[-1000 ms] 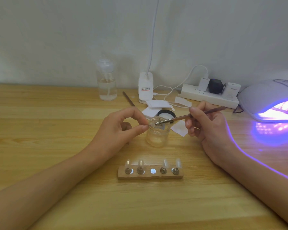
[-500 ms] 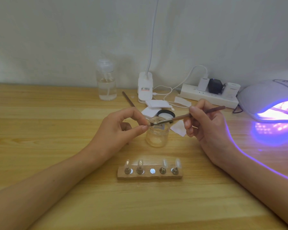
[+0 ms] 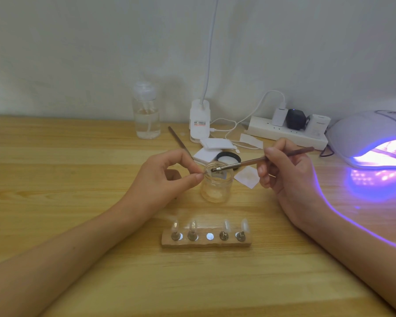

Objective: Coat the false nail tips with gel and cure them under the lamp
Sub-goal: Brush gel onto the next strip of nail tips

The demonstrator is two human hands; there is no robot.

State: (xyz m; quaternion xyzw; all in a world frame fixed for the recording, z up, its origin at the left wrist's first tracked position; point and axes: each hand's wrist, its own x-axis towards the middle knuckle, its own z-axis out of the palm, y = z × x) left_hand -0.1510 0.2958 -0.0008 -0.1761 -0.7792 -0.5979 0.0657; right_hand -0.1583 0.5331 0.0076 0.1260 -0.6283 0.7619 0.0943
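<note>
We see the left hand (image 3: 162, 177) just left of the jar (image 3: 216, 186). Its thumb and forefinger pinch a small clear tip (image 3: 205, 173) over the jar's left rim, and the other fingers curl loosely. The right hand (image 3: 286, 172), to the right of the jar, grips a brown brush (image 3: 261, 160) like a pen. The bristle end reaches the tip above the jar's mouth; we cannot tell whether it touches. In front of the jar lies a wooden rack (image 3: 206, 242) with four more tips (image 3: 193, 226) standing on pegs. Well to the right of the jar the lamp (image 3: 361, 133) glows violet. Just behind the jar lie a black lid (image 3: 228, 157) and white pads (image 3: 216, 144). Farther back stand a clear bottle (image 3: 146, 115) to the left and a power strip (image 3: 286, 133) to the right.
</note>
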